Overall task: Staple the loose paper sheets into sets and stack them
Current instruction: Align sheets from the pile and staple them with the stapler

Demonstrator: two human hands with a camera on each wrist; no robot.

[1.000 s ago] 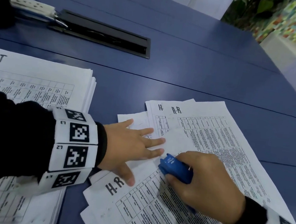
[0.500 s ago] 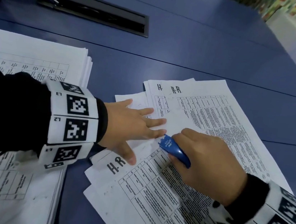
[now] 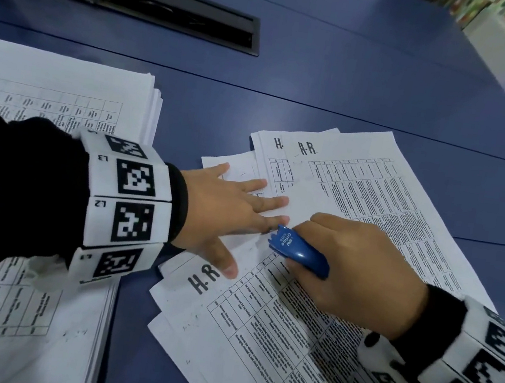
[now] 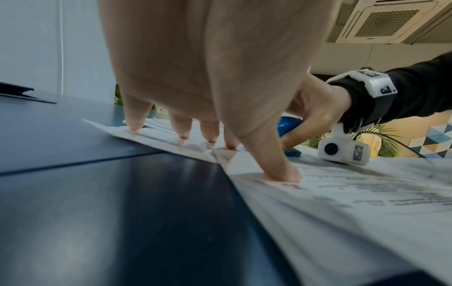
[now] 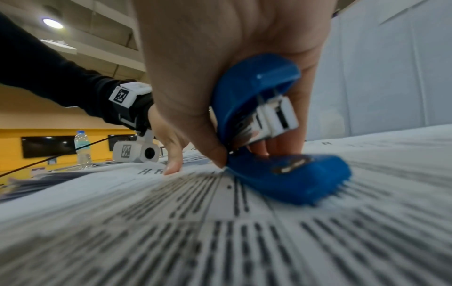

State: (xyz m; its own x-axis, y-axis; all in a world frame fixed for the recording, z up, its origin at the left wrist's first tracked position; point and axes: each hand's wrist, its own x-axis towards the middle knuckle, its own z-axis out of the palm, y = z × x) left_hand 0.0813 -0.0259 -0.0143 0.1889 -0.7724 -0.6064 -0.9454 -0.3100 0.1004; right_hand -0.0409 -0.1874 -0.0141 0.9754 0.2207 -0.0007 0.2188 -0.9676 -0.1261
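Loose paper sheets (image 3: pixel 353 224) headed "H.R" lie fanned and askew on the blue table (image 3: pixel 355 86), their corners overlapping, with bare tabletop beyond their far edge and a narrow blue strip between their near-left edge and a squared stack of sheets (image 3: pixel 64 96) headed with a "T". Beyond that stack, a black cable slot (image 3: pixel 171 16) is set into the table. The head view shows the whole spread and both marker wristbands; the left wrist view alone shows each fingertip (image 4: pixel 134 126) touching paper at the sheets' left edge, and the right wrist view alone shows the stapler's metal magazine and its lower arm lying on the print, the two arms standing apart. The left hand (image 3: pixel 223 210) lies flat with fingers straight and spread, thumb out, pressing the sheets down just left of the stapler. The right hand (image 3: pixel 359 273) curls around the blue stapler (image 3: pixel 298 250), thumb under its upper arm, nose pointing at the left fingertips.
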